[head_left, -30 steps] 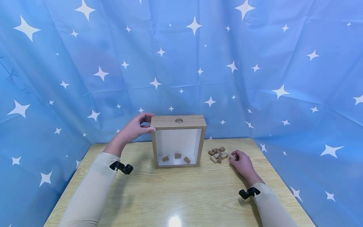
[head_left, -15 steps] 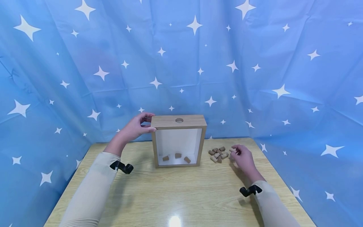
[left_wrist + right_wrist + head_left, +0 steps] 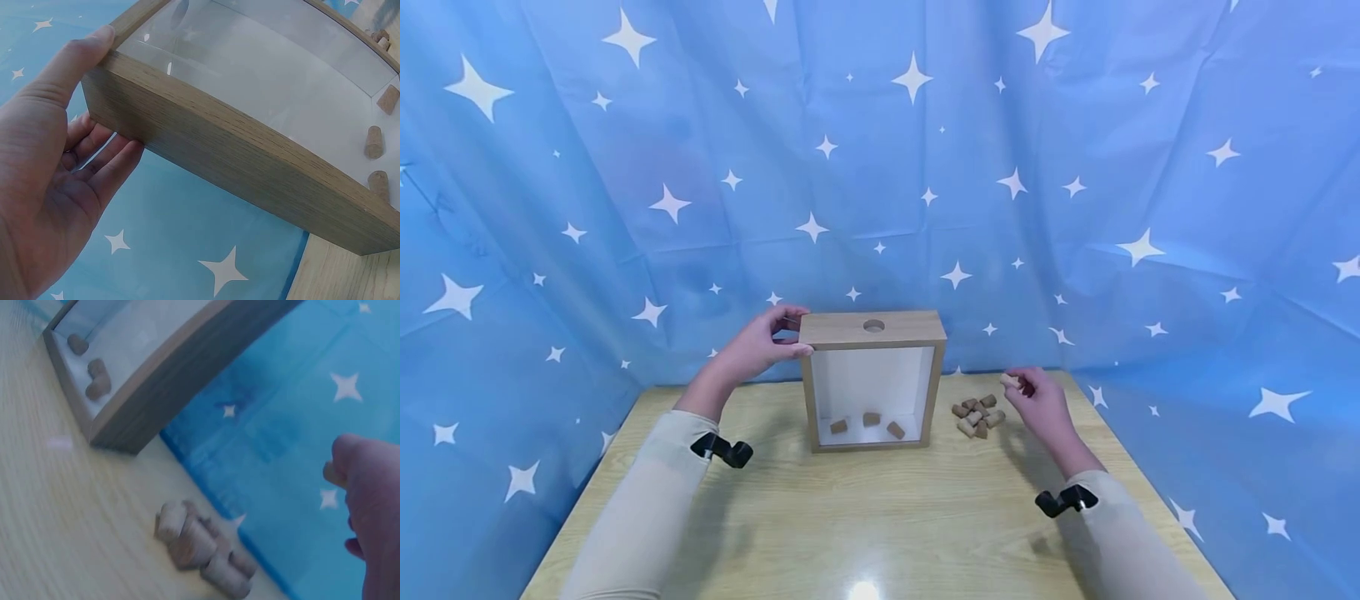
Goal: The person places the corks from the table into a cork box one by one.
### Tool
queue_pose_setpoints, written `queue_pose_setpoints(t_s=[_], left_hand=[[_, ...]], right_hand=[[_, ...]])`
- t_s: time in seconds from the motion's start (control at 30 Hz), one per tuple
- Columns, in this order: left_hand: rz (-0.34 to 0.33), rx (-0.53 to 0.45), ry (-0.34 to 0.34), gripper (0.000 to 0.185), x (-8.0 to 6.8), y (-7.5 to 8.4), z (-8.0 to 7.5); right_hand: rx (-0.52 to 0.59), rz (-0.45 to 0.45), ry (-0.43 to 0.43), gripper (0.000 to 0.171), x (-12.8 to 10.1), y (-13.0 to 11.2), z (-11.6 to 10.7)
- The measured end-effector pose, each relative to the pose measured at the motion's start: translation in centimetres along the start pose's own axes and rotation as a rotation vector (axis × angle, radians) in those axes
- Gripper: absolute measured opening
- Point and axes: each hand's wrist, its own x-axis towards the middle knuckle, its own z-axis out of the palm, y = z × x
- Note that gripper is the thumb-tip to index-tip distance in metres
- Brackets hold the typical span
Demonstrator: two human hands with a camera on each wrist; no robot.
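Observation:
A shallow wooden box [image 3: 869,330] with a clear front and a round hole [image 3: 873,326] in its top stands upright on the table. Inside, at the bottom, lie three corks [image 3: 871,419]. My left hand [image 3: 762,346] grips the box's upper left corner, thumb on the front edge and fingers behind, as the left wrist view [image 3: 69,137] shows. To the right of the box my right hand [image 3: 1039,404] pinches a single cork [image 3: 1011,381] between thumb and fingers, raised above the table. Just left of that hand is a small heap of corks [image 3: 977,415].
The light wooden table [image 3: 865,517] ends at the back against a blue curtain [image 3: 880,167] with white stars, which also hangs at both sides. A black wrist mount [image 3: 722,450] sits on each sleeve.
My right hand has picked up a cork from beside the heap and lifted it off the table. My left hand keeps its grip on the box, which stays in place.

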Motion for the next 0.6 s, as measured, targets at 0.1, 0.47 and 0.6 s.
queue_pose_setpoints(t_s=[0.1,0.47,0.6], left_hand=[[0.001,0.004,0.000,0.076,0.1,0.0,0.0],[-0.011,0.017,-0.006,0.074,-0.3,-0.1,0.3],[0.002,-0.001,-0.001,0.073,-0.4,-0.1,0.3]], right_hand=[[-0.003,-0.043,0.011,0.032,0.7,-1.4,-0.3],[0.057,-0.191,0.141,0.021,2.9,-7.3,-1.3],[0.112,-0.208,0.165,0.017,3.6,-9.5,-1.5]])
